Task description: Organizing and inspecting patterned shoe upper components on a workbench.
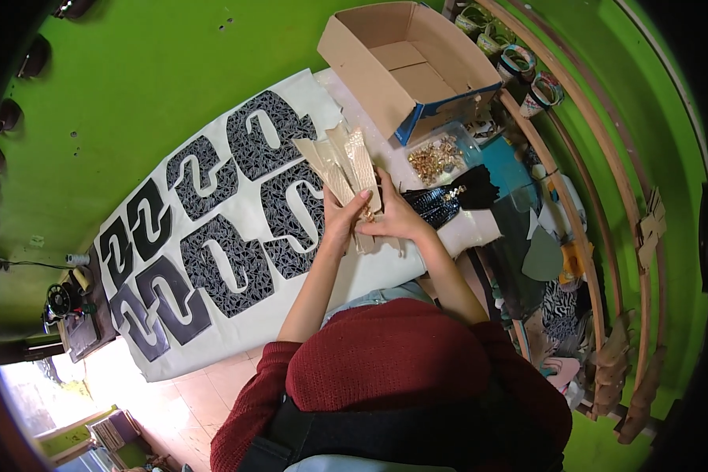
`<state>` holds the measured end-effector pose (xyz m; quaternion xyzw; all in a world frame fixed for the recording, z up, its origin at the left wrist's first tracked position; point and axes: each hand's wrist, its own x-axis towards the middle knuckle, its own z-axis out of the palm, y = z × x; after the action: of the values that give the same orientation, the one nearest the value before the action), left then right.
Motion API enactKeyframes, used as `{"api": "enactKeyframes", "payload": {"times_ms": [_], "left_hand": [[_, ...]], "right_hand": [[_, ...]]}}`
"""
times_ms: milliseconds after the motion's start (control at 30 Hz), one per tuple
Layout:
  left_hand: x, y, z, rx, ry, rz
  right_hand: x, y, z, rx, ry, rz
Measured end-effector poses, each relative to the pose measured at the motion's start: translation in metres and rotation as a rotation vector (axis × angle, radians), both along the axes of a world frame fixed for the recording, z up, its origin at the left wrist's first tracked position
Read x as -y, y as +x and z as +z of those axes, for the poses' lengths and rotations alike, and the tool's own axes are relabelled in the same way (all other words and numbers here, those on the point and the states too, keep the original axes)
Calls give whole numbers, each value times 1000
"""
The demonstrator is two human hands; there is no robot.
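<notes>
Above the table, both my hands hold a fanned bundle of cream, textured straps point(360, 160). My left hand point(339, 220) is closed around the bundle's left side, its thumb across the front. On the other side my right hand point(395, 214) grips the lower part. Small gold-coloured metal pieces show between my hands, and the strap ends hang below my fingers. Just right of my right hand lies a bundle of shiny black straps point(434, 206), also with gold-coloured pieces. Past it, a clear plastic tub point(466, 144) holds many small gold-coloured metal parts.
Black patterned cut-out pieces point(269, 135) lie in rows on the white-covered table point(307, 293). An open cardboard box point(362, 67) stands at the back. Wooden rails point(578, 228) curve along the right, with small woven baskets point(541, 93) behind. At far left is a sewing machine point(61, 300).
</notes>
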<state>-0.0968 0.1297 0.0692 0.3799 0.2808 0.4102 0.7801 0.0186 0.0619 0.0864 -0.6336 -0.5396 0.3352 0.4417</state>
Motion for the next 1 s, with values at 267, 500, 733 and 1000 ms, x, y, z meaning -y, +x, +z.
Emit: {"api": "enactKeyframes", "payload": {"times_ms": [267,500,733,1000], "left_hand": [[39,-7,-5,-4,-109,-209],[52,-10,-51,-24,-445,-197],[48,-10,-50,102,-443,-246],[53,-7,-32,-100,-184,-361]], "right_hand": [[41,-19,2,281,-101,-221],[52,-43,10,609,-410,-231],[64,-38,4,343,-248,-211],[77,-13,-46,15,11,-156]]}}
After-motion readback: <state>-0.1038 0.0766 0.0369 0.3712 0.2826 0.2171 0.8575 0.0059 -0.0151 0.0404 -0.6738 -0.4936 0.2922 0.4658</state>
